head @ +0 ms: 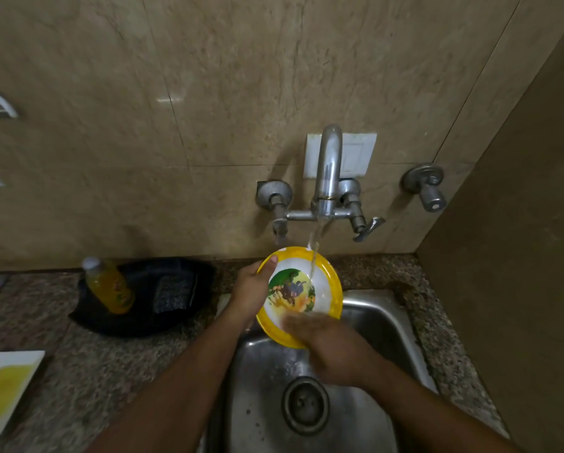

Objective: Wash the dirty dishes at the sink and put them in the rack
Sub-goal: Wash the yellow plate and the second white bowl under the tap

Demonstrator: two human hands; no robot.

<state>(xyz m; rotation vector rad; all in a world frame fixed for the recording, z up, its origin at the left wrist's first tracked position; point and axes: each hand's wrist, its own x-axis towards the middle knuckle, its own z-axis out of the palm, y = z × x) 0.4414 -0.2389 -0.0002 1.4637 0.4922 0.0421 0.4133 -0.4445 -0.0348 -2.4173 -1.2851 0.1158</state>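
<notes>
We look down from head height at a steel sink (pixel 382 322) set into a speckled stone worktop (pixel 87 371). Above the sink, a person holds a round plate with a yellow rim (pixel 331 279), its white centre printed with a green and brown picture, tilted so its face turns toward us. The left hand (pixel 252 289) grips the plate's left edge, thumb hooked over the rim and fingers hidden behind it. The right hand (pixel 326 344) lies over the plate's near lower edge; it is blurred, so we cannot tell whether its fingers are spread flat or curled round the rim.

A wall-mounted metal tap (pixel 328 171) stands directly behind the sink, and a thin stream of water (pixel 314 259) falls from its spout onto the upper part of the plate. The round drain (pixel 305 405) sits in the sink's floor, nearer to us than the plate.

Left of the sink, on the worktop, a dark tray (pixel 143 322) holds a bottle of yellow liquid (pixel 109 286) and a dark scrubbing pad (pixel 172 294). Farther left of the sink, at the picture's edge, lies a white rectangular plate smeared with yellow (pixel 4 390).
</notes>
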